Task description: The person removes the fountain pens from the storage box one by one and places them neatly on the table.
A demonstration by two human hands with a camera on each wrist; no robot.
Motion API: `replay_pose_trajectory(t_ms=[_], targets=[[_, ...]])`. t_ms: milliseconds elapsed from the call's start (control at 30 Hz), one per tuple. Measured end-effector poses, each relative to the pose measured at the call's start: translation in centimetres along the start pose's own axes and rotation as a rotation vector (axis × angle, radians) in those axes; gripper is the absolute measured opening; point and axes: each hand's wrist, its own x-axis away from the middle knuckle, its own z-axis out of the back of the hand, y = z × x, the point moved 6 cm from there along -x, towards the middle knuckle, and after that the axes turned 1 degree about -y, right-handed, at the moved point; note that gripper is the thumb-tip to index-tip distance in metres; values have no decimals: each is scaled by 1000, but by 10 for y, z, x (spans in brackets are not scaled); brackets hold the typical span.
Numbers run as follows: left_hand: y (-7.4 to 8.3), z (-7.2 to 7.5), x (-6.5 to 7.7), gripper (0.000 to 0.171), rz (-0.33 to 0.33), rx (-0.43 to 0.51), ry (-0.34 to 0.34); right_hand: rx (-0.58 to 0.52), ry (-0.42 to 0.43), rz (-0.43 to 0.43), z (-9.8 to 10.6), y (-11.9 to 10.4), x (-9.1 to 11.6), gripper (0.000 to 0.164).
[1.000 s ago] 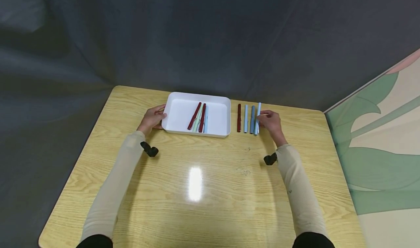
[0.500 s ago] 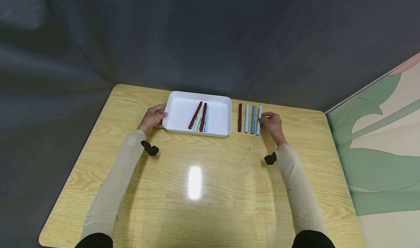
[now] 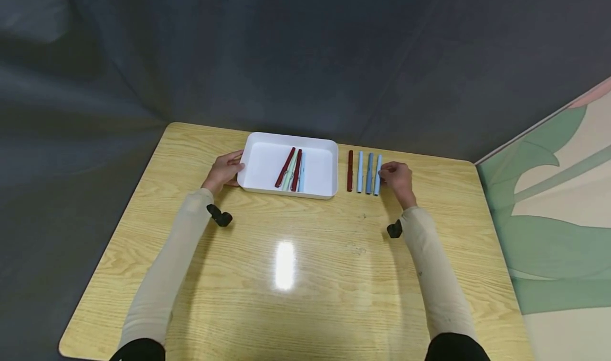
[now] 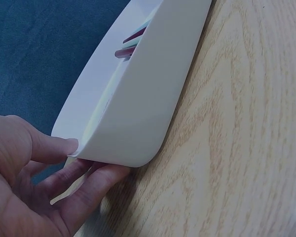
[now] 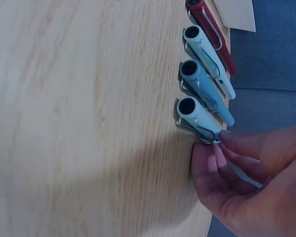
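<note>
Four slim, smooth pens lie side by side on a glossy, wood-grained table (image 3: 334, 308): a dark red pen (image 3: 350, 170), a light blue pen (image 3: 360, 173), a deeper blue pen (image 3: 369, 174) and, at the right end, an end pen (image 3: 377, 175) in pale blue. From the right wrist we see their round black cap ends and bent-wire metal clips. Just left of the row we find a shallow white tray (image 3: 322, 167), smooth-walled, its corners rounded; two dark red pens (image 3: 285, 167), one pale green pen (image 3: 289, 174) and one pale blue pen (image 3: 302, 173) lie close together inside.

Both arms stretch forward in cream sleeves (image 3: 164, 268). Our left hand (image 3: 223, 171) grips the tray's left end, thumb over the rim, bent fingers beneath the corner. Our right hand (image 3: 399, 181) comes in from the right, fingers curled, pinching the end pen between thumb and fingertips low over the table. Behind, we see dark, softly creased cloth (image 3: 305, 59).
</note>
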Motion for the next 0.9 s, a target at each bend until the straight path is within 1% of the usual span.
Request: replay_pose_trajectory(t_ms=[133,300,400,600,667,767,900], targets=[[0,0,0,57,4,2,-1,20,11,-4,1,-1,-1,27],[-1,0,0,58,2,-10,8,15,-3,-11,0,-1,-1,28],[-2,0,-1,58,5,-15,11,29,-4,-1,0,0,-1,29],[-3,0,-2,58,1,12,-1,107,54,33,3,1,-1,33],[-2,0,-1,57,-2,16,-5,124,52,58,2,0,-1,36],[-2,1,-1,57,1,12,-7,149,28,143,0,-5,-1,44],[-2,1,0,57,9,6,-11,261,-12,276,-4,-9,-1,58]])
